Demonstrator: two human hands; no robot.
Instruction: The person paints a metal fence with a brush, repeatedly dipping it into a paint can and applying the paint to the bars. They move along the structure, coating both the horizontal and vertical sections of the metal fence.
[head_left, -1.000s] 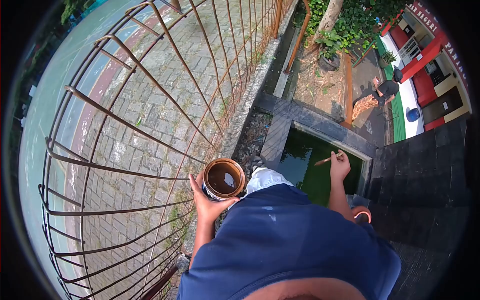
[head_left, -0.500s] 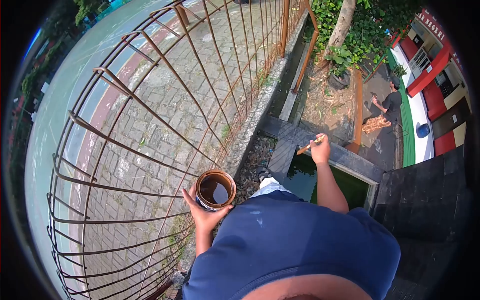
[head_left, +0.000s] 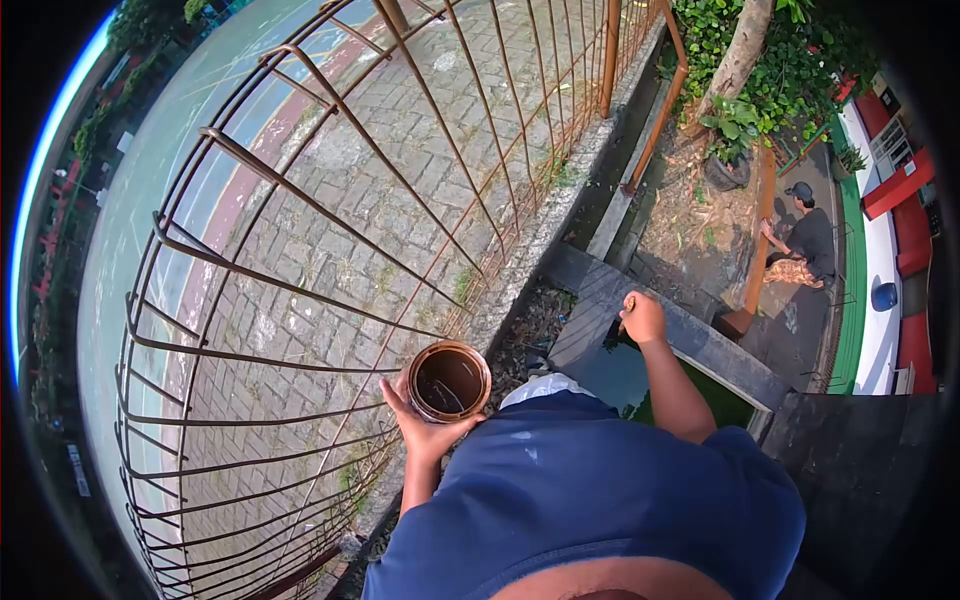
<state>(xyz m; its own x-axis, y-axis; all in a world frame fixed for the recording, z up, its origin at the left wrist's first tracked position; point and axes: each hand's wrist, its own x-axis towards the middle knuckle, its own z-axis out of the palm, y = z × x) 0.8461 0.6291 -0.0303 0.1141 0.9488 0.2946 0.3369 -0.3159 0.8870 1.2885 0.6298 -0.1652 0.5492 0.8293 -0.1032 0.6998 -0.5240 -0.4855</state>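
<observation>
A round can (head_left: 413,385) of dark brown paint sits in my left hand (head_left: 427,436), my fingers and thumb wrapped around its side. Its top is uncovered, with brown smears on the rim. Right of the can, my right hand (head_left: 646,320) is closed on a paintbrush (head_left: 628,306). Only a small piece of the brush shows at the fist; the rest is hidden. The can is close beside the brown metal fence (head_left: 270,172), whose bars curve along my left. My right hand is above the stone edge of a pool and apart from the fence.
Green water fills the pool (head_left: 722,396) below my right arm. A low concrete curb (head_left: 520,300) runs along the fence foot. Further off on the right, a person (head_left: 812,236) in dark clothes crouches by a brown rail. A tree trunk (head_left: 742,50) and potted plant stand beyond.
My view has shifted, so the scene sits further right and lower. My right hand has turned, and the brush that showed plainly is now mostly hidden. The other person now reaches to the rail.
</observation>
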